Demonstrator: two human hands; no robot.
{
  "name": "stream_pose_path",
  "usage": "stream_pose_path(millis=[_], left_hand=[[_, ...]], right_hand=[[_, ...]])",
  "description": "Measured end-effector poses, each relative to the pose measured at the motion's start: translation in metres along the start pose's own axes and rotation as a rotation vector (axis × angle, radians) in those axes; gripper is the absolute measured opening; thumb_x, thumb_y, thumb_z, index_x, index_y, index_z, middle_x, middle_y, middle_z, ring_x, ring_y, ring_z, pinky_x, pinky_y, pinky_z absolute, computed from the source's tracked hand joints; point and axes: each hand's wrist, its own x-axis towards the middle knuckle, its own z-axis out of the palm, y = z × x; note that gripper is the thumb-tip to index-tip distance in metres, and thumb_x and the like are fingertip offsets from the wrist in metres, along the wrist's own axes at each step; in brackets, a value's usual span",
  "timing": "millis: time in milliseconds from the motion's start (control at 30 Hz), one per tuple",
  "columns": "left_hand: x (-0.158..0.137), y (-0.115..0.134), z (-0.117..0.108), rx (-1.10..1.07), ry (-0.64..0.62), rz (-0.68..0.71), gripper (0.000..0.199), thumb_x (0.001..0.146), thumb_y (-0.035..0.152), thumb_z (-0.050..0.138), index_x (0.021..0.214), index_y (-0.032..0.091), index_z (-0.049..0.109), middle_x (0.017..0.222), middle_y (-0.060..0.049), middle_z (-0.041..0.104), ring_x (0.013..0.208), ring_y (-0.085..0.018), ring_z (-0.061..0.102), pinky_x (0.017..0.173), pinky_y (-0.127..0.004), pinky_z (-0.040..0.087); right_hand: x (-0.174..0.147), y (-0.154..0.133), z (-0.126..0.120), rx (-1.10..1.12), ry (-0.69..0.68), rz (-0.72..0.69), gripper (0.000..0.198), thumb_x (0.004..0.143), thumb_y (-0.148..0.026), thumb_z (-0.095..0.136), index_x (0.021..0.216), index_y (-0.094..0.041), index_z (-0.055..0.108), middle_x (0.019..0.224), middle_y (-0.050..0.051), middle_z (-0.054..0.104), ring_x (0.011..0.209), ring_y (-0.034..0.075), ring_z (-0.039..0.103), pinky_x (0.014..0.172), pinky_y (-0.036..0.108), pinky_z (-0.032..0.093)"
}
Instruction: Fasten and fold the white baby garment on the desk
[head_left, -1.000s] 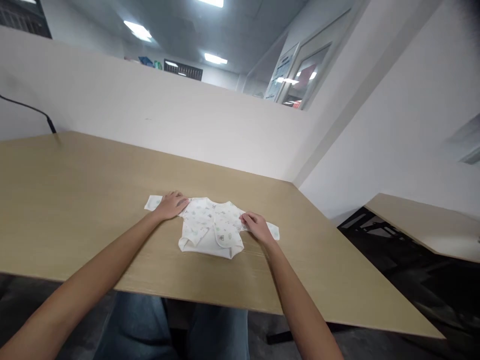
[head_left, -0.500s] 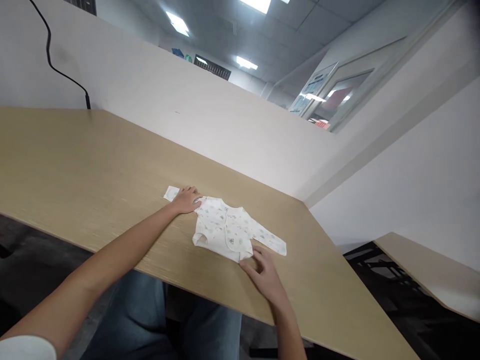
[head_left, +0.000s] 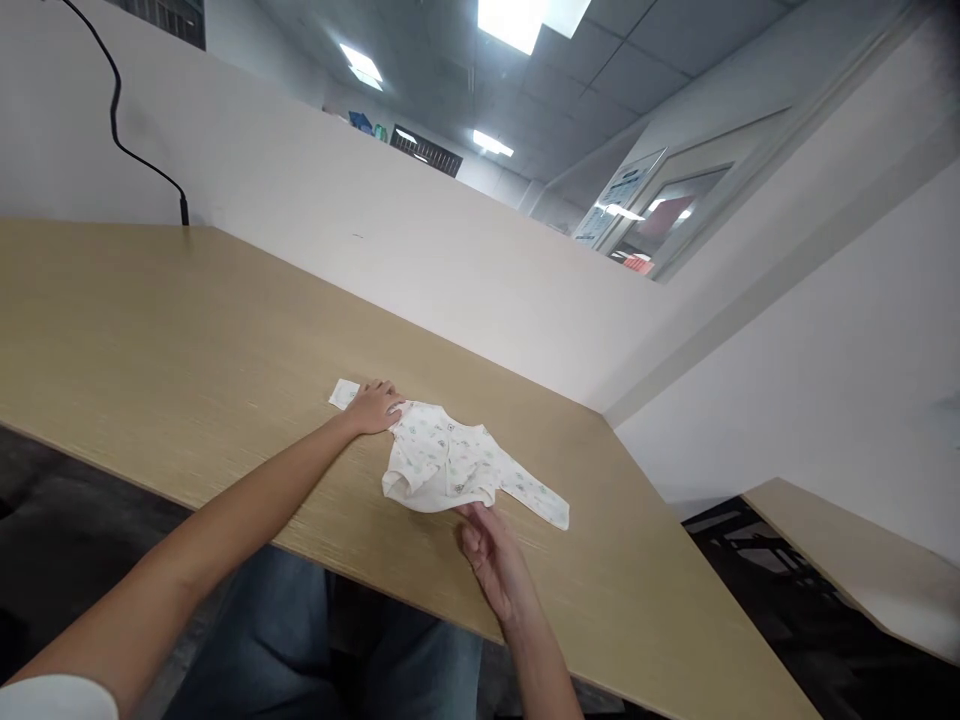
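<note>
A white baby shirt point(head_left: 442, 455) with small printed figures lies spread on the table, its sleeves out to both sides. My left hand point(head_left: 375, 407) rests flat and open across the left sleeve, with the cuff showing beyond it. At the lower hem, my right hand point(head_left: 491, 560) is turned palm up. Some of its fingers reach under the raised hem, where the cloth hides their tips; the others are loosely curled. The right sleeve point(head_left: 536, 493) lies stretched out and untouched on the tabletop.
The wooden table point(head_left: 225, 330) meets a white partition point(head_left: 450, 270) at its far side. A black cable point(head_left: 116, 105) runs down to the table's back left. Another tabletop point(head_left: 840, 550) stands at the right, beyond a gap.
My right hand has moved left from the shirt's lower right corner, turned palm up and slid fingers under the hem, which has lifted. My left hand stays on the sleeve.
</note>
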Motion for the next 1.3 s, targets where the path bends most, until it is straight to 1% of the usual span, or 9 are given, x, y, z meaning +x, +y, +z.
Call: stream_pose_path(millis=[233,433,600,733,833,967,1067,1167,1300], left_hand=[[0.000,-0.001,0.001,0.001,0.014,-0.002,0.041,0.096,0.041,0.048,0.129,0.027,0.070,0.129,-0.011,0.061,0.123,-0.031,0.050,0.105,-0.047,0.036],[-0.001,0.001,0.002,0.016,0.027,-0.004,0.041,0.096,0.040,0.048,0.128,0.026,0.070,0.128,-0.011,0.061,0.122,-0.031,0.050,0.104,-0.047,0.036],[0.001,0.000,0.005,0.015,0.031,-0.009,0.041,0.096,0.040,0.048,0.128,0.025,0.070,0.128,-0.011,0.061,0.123,-0.031,0.050,0.102,-0.046,0.037],[0.001,0.000,0.004,0.018,0.023,-0.008,0.042,0.097,0.041,0.047,0.128,0.025,0.070,0.129,-0.011,0.060,0.123,-0.030,0.050,0.105,-0.046,0.036],[-0.001,0.001,0.000,0.008,0.015,-0.017,0.042,0.096,0.040,0.048,0.128,0.025,0.070,0.128,-0.011,0.060,0.123,-0.030,0.049,0.107,-0.046,0.035],[-0.004,-0.001,-0.006,-0.015,-0.022,-0.039,0.043,0.096,0.042,0.048,0.130,0.027,0.070,0.129,-0.010,0.059,0.126,-0.030,0.049,0.109,-0.047,0.035],[-0.003,-0.005,-0.007,-0.021,-0.038,-0.055,0.045,0.096,0.045,0.047,0.131,0.027,0.069,0.130,-0.010,0.058,0.127,-0.030,0.049,0.110,-0.047,0.036],[-0.002,-0.008,-0.006,-0.012,-0.033,-0.052,0.045,0.096,0.044,0.047,0.130,0.026,0.070,0.131,-0.011,0.059,0.128,-0.031,0.049,0.110,-0.048,0.035],[-0.001,-0.006,-0.005,-0.014,-0.022,-0.031,0.044,0.096,0.042,0.047,0.129,0.025,0.071,0.130,-0.011,0.061,0.127,-0.031,0.050,0.109,-0.048,0.036]], right_hand=[[0.009,0.002,0.005,0.154,0.090,-0.036,0.037,0.070,-0.025,0.087,0.086,-0.025,0.053,0.066,-0.008,0.045,0.047,0.006,0.040,0.038,0.018,0.034],[-0.028,0.004,-0.016,0.307,0.054,-0.081,0.021,0.081,-0.028,0.078,0.087,-0.027,0.058,0.081,-0.002,0.058,0.045,0.006,0.030,0.034,0.022,0.032],[-0.043,-0.002,-0.007,-0.228,0.221,-0.422,0.016,0.088,-0.041,0.072,0.082,-0.030,0.061,0.073,0.000,0.056,0.056,0.015,0.044,0.049,0.032,0.038],[-0.017,-0.005,0.026,-1.011,0.033,-0.608,0.019,0.083,-0.045,0.077,0.093,-0.030,0.071,0.101,0.008,0.068,0.099,0.030,0.058,0.088,0.044,0.045],[0.014,0.004,0.049,-1.261,0.031,-0.684,0.022,0.080,-0.044,0.078,0.088,-0.026,0.069,0.096,0.009,0.068,0.097,0.030,0.057,0.088,0.043,0.042],[0.033,0.003,0.050,-1.253,0.178,-0.877,0.013,0.088,-0.025,0.061,0.075,-0.023,0.060,0.077,0.004,0.061,0.075,0.021,0.054,0.073,0.036,0.041],[0.019,-0.020,0.032,-1.113,0.058,-1.069,0.011,0.090,-0.018,0.056,0.090,-0.021,0.066,0.089,0.005,0.065,0.082,0.020,0.059,0.076,0.035,0.046],[0.001,-0.044,0.013,-1.057,-0.212,-1.020,0.018,0.092,-0.014,0.054,0.092,-0.022,0.070,0.091,0.005,0.068,0.086,0.019,0.063,0.076,0.033,0.048],[0.006,-0.044,-0.003,-1.136,-0.090,-0.934,0.014,0.092,-0.017,0.057,0.092,-0.022,0.071,0.089,0.004,0.070,0.086,0.021,0.063,0.076,0.033,0.047]])
